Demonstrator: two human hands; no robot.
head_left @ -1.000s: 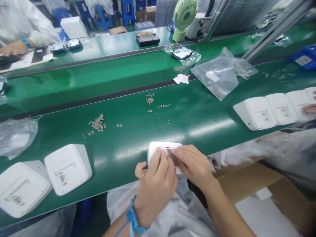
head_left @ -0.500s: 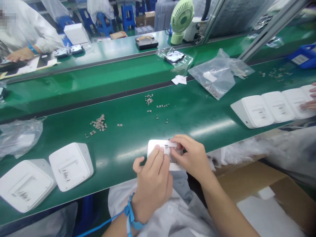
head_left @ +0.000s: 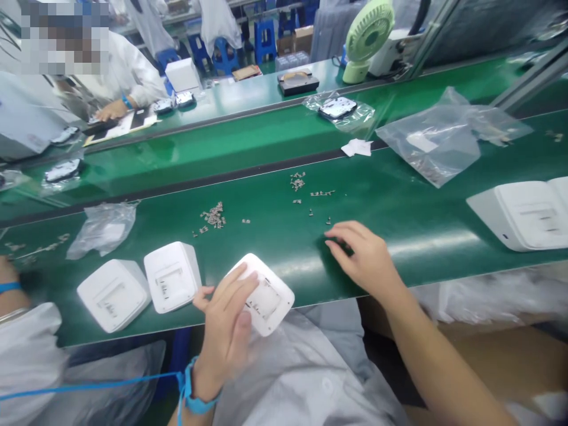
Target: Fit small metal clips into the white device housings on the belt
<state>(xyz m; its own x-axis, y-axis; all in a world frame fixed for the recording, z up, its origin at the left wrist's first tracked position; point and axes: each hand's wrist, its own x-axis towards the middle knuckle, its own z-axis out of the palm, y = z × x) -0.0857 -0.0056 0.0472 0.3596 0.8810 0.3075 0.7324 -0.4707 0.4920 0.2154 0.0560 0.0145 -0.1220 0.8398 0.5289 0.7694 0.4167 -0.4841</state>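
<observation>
My left hand (head_left: 228, 322) holds a white housing (head_left: 269, 296) at the table's front edge, its fingers lying over the left part of the recessed face and the thumb along the lower side. The housing is tilted, with a recess and small slots showing. Off to the right, my right hand (head_left: 366, 257) hovers over the green table (head_left: 310, 254), thumb and forefinger apart and nothing visible between them. Just beyond those fingertips lies a small metal part (head_left: 328, 220). Farther back are a small metal cluster (head_left: 297, 181) and a bigger metal pile (head_left: 215, 215).
Two white housings (head_left: 172, 277) stand at the left, and more white housings (head_left: 526, 216) at the right edge. Plastic bags (head_left: 437, 139) lie behind. A green fan (head_left: 368, 35) stands at the back. A co-worker's hand (head_left: 113, 110) is across the line; another person's arm (head_left: 9, 290) is at far left.
My right hand has come off the white housing and moved right, its fingers parting. The housing, still in my left hand, has turned and shifted left. The view has swung left.
</observation>
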